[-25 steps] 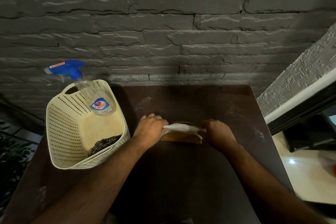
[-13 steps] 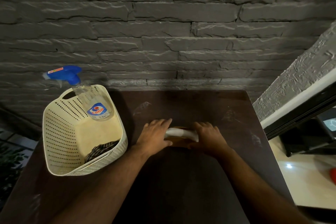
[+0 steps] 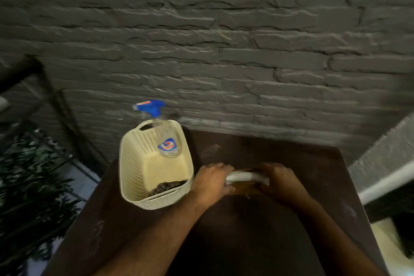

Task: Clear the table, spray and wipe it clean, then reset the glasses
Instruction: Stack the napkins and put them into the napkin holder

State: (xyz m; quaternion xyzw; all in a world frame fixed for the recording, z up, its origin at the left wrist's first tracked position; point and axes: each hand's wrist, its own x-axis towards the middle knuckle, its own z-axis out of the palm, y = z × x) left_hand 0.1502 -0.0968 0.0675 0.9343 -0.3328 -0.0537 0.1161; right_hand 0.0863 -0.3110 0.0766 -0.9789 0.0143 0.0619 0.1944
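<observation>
A dark brown table (image 3: 257, 231) stands against a grey stone wall. Near its middle lies a brown wooden holder (image 3: 245, 190) with a white paper roll (image 3: 246, 177) on top. My left hand (image 3: 210, 182) grips the left end, fingers curled over it and thumb below. At the other end my right hand (image 3: 283, 182) holds on, fingers draped over the top. A cream perforated basket (image 3: 134, 163) sits at the table's back left, touching my left wrist. It contains a clear spray bottle (image 3: 167, 141) with a blue trigger head and a dark cloth (image 3: 167, 186).
A grey stone wall (image 3: 224, 63) runs close behind the table. Dark leafy plants (image 3: 29, 186) and a metal frame fill the left side beyond the table edge. A textured grey ledge with a white strip (image 3: 385, 170) rises at the right.
My view has swung left, so the table and basket sit further right in frame. Both hands stay at the ends of the holder, fingers curling over it after lying straighter.
</observation>
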